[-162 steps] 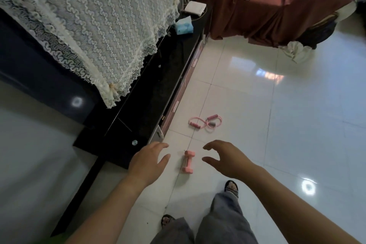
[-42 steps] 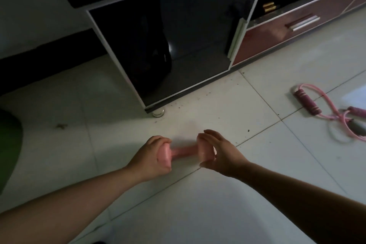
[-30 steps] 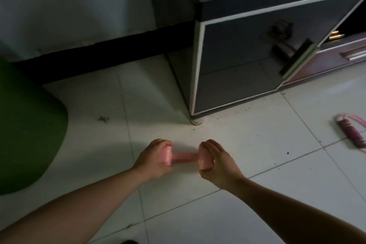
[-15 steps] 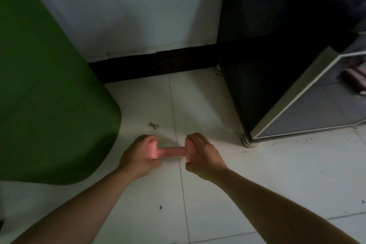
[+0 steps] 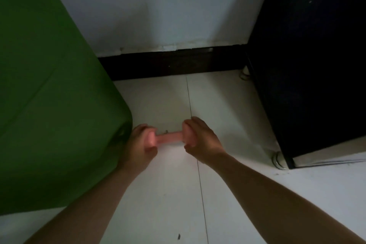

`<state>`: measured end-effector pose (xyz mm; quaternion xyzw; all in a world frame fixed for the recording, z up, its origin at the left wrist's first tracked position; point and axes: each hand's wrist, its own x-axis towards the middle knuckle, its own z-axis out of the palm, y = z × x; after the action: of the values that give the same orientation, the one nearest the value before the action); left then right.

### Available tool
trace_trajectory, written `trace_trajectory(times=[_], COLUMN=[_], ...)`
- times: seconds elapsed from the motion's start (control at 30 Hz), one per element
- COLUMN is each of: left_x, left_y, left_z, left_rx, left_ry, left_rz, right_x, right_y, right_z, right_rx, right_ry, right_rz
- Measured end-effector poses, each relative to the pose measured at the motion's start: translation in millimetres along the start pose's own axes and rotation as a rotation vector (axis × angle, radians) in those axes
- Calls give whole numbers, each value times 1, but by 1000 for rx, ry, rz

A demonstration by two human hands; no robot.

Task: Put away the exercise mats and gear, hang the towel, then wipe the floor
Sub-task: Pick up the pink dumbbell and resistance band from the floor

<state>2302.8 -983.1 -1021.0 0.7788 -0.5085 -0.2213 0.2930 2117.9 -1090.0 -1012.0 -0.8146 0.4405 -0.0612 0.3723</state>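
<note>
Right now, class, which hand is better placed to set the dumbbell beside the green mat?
Left, probably: the left hand grips the dumbbell end beside the green mat; the right hand holds the end nearer the black cabinet.

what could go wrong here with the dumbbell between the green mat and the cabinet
The left hand and right hand grip the pink dumbbell only by its ends; a slip would likely drop it onto the hard tiled floor. The left hand is right beside the green mat, so a nudge might shift or topple it. The gap to the black cabinet is narrow; a swing could knock its side.
</note>
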Motion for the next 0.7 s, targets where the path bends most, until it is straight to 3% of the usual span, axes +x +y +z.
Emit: trace_trajectory(times=[0.13, 0.27, 0.43, 0.57, 0.7], left_x=[-13, -19, 32, 53, 26], left_y=[-2, -7, -2, 27, 61], left_z=[2, 5, -9, -11, 6], left_rx=[-70, -200, -122, 14, 20], left_ry=[104, 91, 118, 150, 127], left_rz=[43, -11, -90, -118, -20], right_x=[-7, -13, 26, 40, 4], right_y=[9, 14, -5, -21, -26], right_z=[0, 15, -3, -24, -41], right_rx=[58, 176, 160, -36, -52], right_ry=[37, 148, 202, 55, -32], right_rz=[-23, -24, 9, 6, -17])
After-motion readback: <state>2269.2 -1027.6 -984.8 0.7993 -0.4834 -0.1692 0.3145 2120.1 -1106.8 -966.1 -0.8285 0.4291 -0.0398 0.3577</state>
